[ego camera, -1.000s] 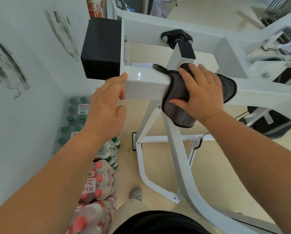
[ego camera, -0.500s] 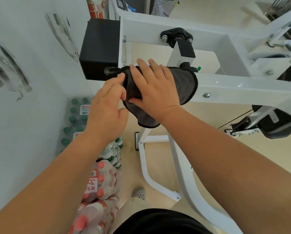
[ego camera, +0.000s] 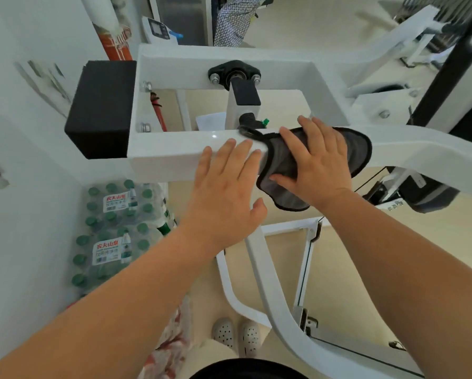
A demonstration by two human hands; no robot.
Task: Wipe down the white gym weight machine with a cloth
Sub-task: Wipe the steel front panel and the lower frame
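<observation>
Cloth drapes across sideways-running beam, right hand flat on it; left hand seemingly flat.

Flat left hand, flat right hand

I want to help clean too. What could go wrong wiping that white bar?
The cloth might snag on the black knob beside its edge. The left hand rests flat on the white bar nearby, so a leftward wipe could bump it. Bottle packs by the feet could trip someone.
</observation>
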